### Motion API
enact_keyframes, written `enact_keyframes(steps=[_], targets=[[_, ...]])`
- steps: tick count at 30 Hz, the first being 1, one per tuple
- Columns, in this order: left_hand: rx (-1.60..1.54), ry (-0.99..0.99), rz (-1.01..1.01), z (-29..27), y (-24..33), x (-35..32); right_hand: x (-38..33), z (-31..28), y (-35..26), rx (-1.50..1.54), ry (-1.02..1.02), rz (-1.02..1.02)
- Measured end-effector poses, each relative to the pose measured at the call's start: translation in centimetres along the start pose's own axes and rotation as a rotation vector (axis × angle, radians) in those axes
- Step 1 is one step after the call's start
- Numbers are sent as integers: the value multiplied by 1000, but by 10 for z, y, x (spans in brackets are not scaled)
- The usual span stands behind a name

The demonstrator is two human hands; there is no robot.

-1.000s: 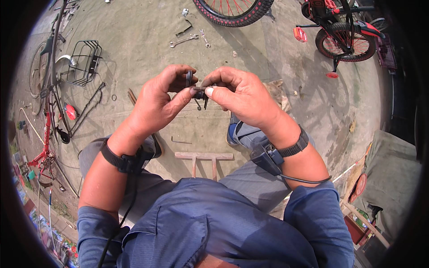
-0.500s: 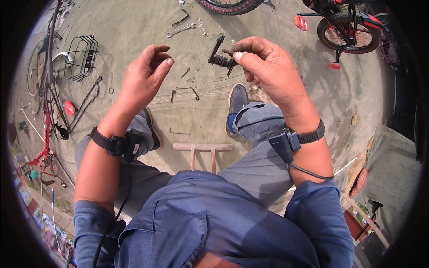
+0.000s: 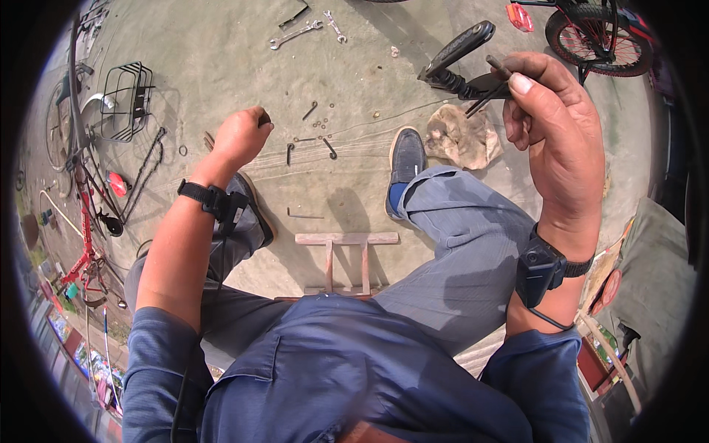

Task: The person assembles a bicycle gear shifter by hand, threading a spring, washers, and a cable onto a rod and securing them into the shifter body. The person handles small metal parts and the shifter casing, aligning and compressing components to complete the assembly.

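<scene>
fingers of our left hand (image 3: 240, 136) are curled into a loose fist above the concrete floor (image 3: 221, 59), near scattered bolts (image 3: 325, 144); whether they grip anything we cannot tell. further right, our right hand (image 3: 557, 125) pinches a black brake lever (image 3: 458, 55), its grip jutting up-left beyond thumb and fingertips, above a rag (image 3: 461, 136).

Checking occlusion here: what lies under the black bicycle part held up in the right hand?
Below the black bicycle part in the right hand lie a crumpled tan rag and concrete floor; part of the rag is covered.
</scene>
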State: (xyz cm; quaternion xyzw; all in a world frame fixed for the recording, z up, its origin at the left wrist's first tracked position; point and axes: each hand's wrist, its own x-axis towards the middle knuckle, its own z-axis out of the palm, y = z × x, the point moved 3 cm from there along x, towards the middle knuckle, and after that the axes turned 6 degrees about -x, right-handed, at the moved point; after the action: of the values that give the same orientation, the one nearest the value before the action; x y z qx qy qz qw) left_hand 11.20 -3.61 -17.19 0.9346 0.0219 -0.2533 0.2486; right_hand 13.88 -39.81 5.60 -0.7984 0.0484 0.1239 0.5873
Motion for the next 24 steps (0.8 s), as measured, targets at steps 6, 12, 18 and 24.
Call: enact_keyframes(steps=[6, 12, 18, 24], targets=[[-61, -36, -84, 64, -8, 36, 8, -5, 3, -5, 46, 37], [-9, -109, -207, 111, -43, 38, 19, -11, 14, -12, 43, 90], [80, -157, -151, 137, -60, 32, 35, -16, 17, -32, 35, 119], [41, -237, -120, 158, -55, 37, 50, -9, 17, -50, 65, 142]])
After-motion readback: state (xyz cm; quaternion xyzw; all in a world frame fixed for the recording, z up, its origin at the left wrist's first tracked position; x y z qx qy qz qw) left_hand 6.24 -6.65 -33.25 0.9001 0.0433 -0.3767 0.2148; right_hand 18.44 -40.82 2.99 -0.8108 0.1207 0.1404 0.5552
